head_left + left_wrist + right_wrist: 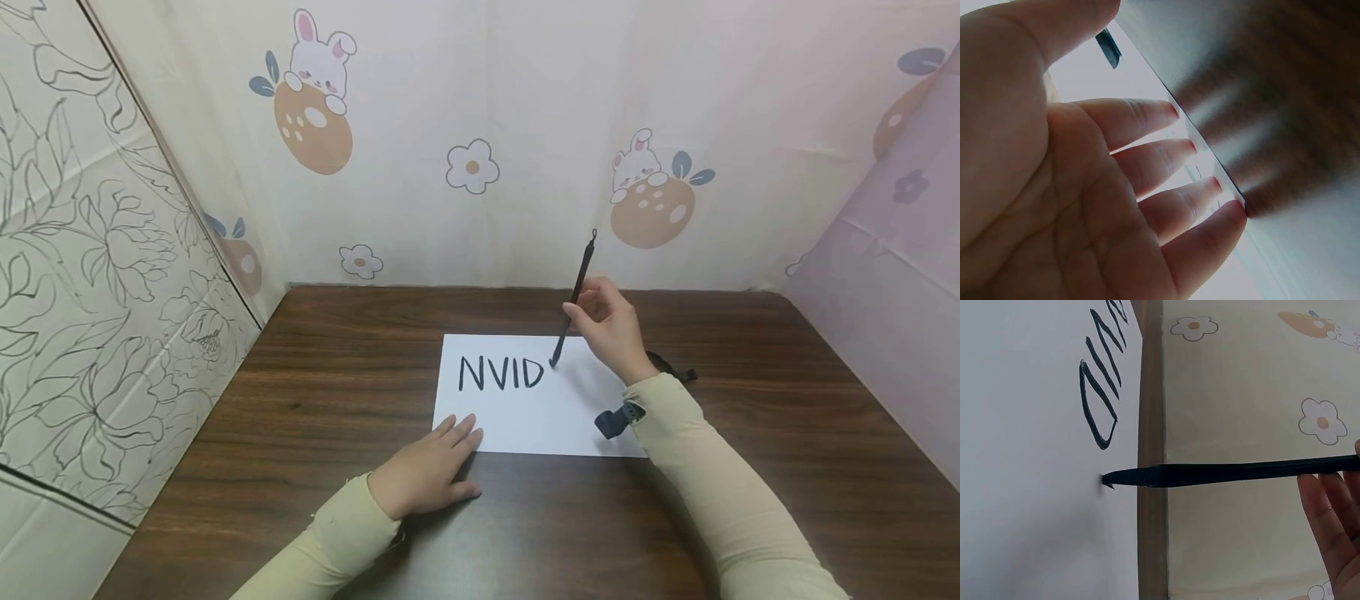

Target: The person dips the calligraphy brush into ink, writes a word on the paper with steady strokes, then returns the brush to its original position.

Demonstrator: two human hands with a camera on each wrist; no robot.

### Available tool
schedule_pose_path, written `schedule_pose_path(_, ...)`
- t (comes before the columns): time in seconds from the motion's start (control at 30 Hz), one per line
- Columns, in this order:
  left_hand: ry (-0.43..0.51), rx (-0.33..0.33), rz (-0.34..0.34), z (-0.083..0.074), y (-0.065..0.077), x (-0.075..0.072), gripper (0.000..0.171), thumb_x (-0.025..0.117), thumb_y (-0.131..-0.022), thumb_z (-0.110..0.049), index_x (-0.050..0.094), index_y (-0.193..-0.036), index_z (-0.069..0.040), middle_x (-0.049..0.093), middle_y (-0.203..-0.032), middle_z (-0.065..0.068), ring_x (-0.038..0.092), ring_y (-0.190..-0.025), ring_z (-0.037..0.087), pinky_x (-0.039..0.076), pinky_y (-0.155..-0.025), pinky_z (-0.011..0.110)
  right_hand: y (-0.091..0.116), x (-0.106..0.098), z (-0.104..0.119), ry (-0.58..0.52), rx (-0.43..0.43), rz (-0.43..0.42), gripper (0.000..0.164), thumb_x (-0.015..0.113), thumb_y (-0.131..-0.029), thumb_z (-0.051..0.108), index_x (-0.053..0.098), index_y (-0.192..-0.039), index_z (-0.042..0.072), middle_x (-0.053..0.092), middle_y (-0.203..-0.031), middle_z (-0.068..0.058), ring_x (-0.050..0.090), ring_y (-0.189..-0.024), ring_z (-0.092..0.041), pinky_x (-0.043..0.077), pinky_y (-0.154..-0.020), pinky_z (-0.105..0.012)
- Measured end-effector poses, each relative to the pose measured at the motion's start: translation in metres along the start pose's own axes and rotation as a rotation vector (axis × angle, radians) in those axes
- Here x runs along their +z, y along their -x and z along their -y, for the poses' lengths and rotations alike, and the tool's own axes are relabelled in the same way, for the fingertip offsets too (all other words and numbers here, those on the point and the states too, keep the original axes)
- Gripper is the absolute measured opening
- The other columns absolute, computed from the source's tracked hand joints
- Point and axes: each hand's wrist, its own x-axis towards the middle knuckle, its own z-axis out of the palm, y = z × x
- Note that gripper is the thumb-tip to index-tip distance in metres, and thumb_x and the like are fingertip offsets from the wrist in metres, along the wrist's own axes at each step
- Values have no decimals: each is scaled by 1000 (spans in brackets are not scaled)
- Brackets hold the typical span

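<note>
A white sheet of paper (525, 425) lies on the wooden table, with "NVID" lettered on it in black strokes (500, 372). My right hand (609, 325) pinches a dark calligraphy brush (581, 275) partway up its handle, a small loop at its top end. The brush leans slightly, its black tip right at the paper just right of the D, as the right wrist view also shows at the brush tip (1107, 480). My left hand (431, 467) rests with fingers extended and spread on the sheet's lower left corner, its thumb over the table.
The brown wooden table (330, 392) reaches back to a curtain (540, 125) printed with rabbits and flowers. A black object (675, 368) lies behind my right wrist, partly hidden by it. A floral panel (127, 242) stands at the left.
</note>
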Motion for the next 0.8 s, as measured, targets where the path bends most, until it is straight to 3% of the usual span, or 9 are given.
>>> schedule_pose_path(0.27, 9, -1, -1, 0, 1, 0, 71, 65, -91, -44, 42, -149, -8, 33, -160, 10, 31, -147, 35, 35, -116, 49, 2, -1, 2, 6, 23, 28, 31, 66, -94, 20, 54, -121, 11, 63, -101, -10, 65, -80, -17, 58, -69, -18)
schedule_pose_path(0.8, 14, 0, 0, 1, 1, 1, 72, 64, -91, -45, 41, -149, -9, 32, -160, 10, 30, -147, 35, 36, -115, 49, 4, -5, 6, -4, 51, 78, 30, 68, -93, 22, 55, -119, 12, 62, -98, -9, 68, -77, -15, 57, -72, -22)
